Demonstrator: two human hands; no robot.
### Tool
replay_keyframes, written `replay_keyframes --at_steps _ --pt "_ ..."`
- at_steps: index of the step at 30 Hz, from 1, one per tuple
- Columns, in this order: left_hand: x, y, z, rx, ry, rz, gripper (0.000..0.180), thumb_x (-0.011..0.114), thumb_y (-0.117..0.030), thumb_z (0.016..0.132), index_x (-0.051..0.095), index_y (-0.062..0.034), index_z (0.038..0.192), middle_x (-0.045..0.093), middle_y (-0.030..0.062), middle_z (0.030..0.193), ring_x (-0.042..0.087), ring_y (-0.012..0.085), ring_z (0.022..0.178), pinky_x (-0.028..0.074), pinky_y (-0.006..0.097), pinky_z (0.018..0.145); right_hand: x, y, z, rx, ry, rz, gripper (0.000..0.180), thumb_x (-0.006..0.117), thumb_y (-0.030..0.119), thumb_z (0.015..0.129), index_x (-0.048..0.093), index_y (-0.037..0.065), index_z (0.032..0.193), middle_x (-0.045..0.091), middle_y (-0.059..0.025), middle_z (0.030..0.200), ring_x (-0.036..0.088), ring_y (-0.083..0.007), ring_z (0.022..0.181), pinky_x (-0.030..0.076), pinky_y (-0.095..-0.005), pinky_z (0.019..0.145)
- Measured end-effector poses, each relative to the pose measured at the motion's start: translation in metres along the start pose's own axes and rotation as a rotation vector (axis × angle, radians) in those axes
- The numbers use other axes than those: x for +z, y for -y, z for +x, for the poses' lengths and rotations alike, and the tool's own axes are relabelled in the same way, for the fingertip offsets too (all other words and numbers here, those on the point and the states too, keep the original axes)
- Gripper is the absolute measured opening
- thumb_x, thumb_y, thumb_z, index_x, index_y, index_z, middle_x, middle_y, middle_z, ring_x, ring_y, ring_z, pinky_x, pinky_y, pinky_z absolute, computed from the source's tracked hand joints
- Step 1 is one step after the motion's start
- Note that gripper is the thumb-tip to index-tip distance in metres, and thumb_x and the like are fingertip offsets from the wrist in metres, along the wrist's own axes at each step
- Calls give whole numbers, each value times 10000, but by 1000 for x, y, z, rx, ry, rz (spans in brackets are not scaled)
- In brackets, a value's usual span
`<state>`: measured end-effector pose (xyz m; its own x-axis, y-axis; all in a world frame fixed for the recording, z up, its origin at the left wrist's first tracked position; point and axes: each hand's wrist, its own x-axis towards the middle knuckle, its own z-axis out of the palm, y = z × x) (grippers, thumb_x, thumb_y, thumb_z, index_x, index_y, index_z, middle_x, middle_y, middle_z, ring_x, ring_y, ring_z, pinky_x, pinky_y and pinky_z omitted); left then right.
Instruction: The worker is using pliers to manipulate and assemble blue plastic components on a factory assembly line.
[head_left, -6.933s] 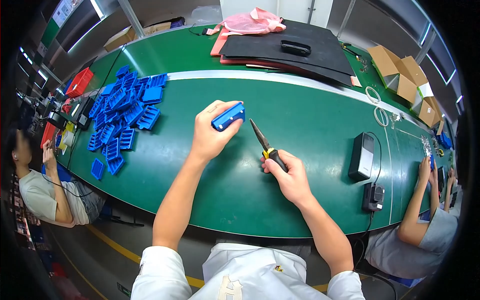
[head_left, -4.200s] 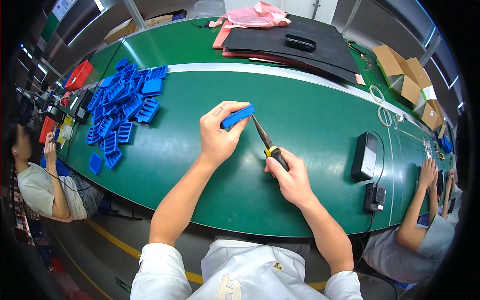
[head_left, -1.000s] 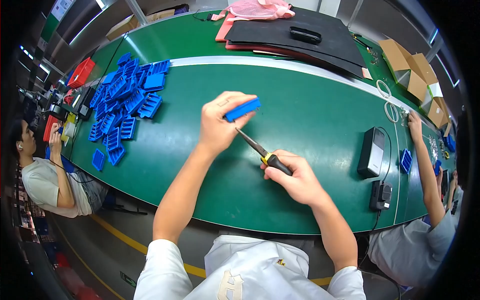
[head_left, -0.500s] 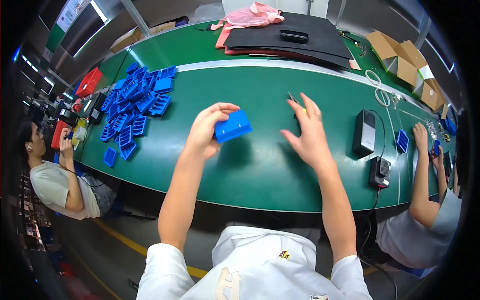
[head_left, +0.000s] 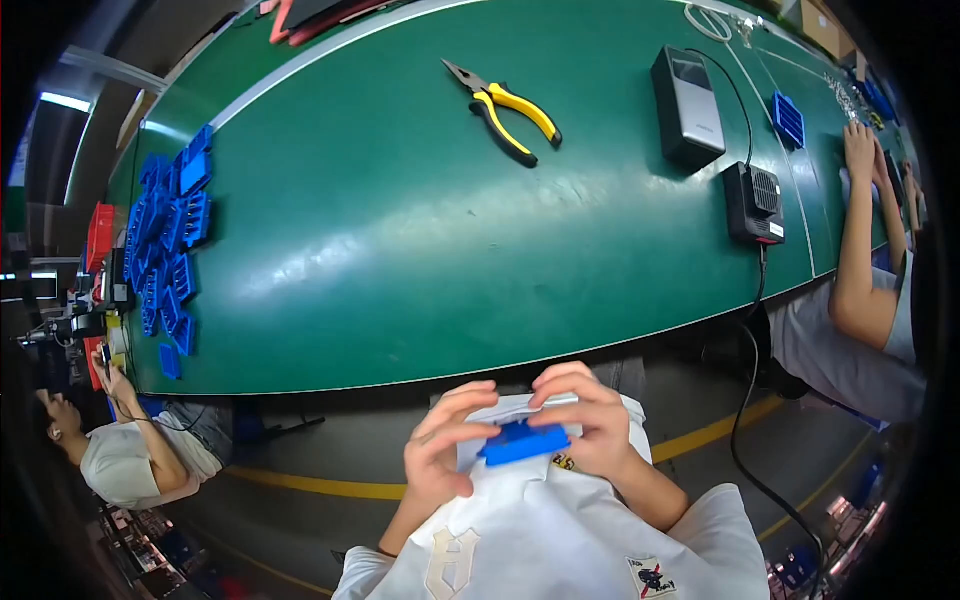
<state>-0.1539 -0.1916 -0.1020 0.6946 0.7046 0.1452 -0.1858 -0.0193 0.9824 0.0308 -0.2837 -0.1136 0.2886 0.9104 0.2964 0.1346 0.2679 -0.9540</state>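
Note:
A blue plastic slotted tray [head_left: 525,443] is held close to my body, off the front edge of the table. My right hand [head_left: 590,422] is closed on its right end, fingers bent over the top. At the other end my left hand [head_left: 448,440] has its fingertips curled against the part. The fingers partly hide the tray's upper face. Long-nose pliers [head_left: 505,112] with yellow and black handles lie on the green table, beyond both hands, their jaws toward the far left.
On the green tabletop [head_left: 380,250], a pile of similar blue trays [head_left: 165,225] sits at the left. A grey-and-black power bank [head_left: 690,110], a black corded device [head_left: 755,203] and one blue tray [head_left: 788,120] are at the right. Co-workers sit on both sides.
My left hand has brought the blue tray from above the table back toward my body. My right hand has left the pliers and come onto the tray. The view has tilted down.

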Motion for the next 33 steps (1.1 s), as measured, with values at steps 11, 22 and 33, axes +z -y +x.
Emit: replay_keyframes --at_steps 11,22,33 --pt "36 54 18 -325 -259 -129 283 697 130 718 661 56 988 650 81 1015 623 155 917 502 280 819 -9 -47 -19 437 -226 486 458 824 181 705 627 6 1080 637 -53 1050 583 -154 996 453 -309 876" --pt "41 63 15 -241 -388 -149 422 747 34 734 568 16 1116 616 90 1072 591 189 1019 499 319 831 13 -56 -9 407 -274 353 649 786 504 704 585 8 1070 618 -34 1016 581 -132 920 466 -278 796" --pt "60 89 16 -240 -452 -58 624 704 -542 782 584 10 1047 594 43 1001 559 136 896 462 302 776 23 -67 -13 275 -320 356 540 800 374 741 601 -6 1069 636 -52 1018 583 -130 903 477 -288 781"
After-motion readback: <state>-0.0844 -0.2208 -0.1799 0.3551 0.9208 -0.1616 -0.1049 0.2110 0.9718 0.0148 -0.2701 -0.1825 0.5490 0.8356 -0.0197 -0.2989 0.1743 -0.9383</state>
